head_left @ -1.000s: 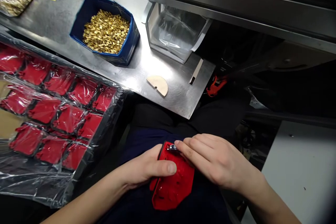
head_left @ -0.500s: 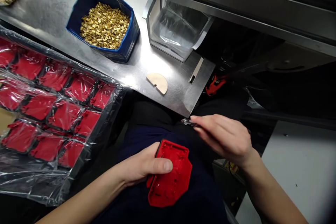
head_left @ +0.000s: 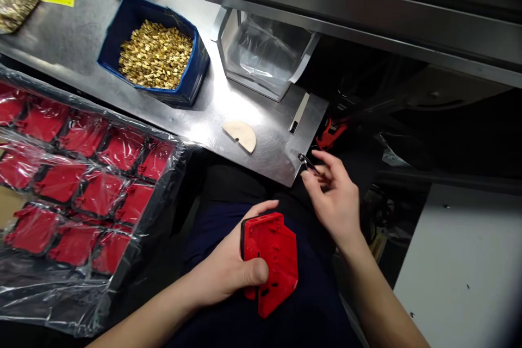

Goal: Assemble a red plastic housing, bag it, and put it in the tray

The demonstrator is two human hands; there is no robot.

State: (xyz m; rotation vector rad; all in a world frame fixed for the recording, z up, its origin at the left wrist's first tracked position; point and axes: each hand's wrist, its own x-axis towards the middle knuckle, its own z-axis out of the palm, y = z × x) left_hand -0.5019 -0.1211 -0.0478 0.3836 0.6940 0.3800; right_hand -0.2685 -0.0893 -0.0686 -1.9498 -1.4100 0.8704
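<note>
My left hand grips a red plastic housing with a black edge, its thumb pressed on the inner face and its fingers behind. The housing is tilted above my lap, and its hollow side shows molded posts and slots. At the front corner of the metal table, my right hand holds a small, dark, shiny metal tool between thumb and fingers; its exact kind is unclear. The tool's tip is over the table corner. Nearby on the table lie a half-round tan piece and a flat light strip with a dark end.
A blue bin of small brass parts and a clear-grey bin with plastic film stand on the metal table. To the left, a plastic-lined crate holds rows of red housings. An orange-handled tool hangs beyond the table edge.
My right hand has moved up and left with the metal tool, to the table corner, its fingers loosening. My left hand has tilted the red housing. The view has shifted slightly.
</note>
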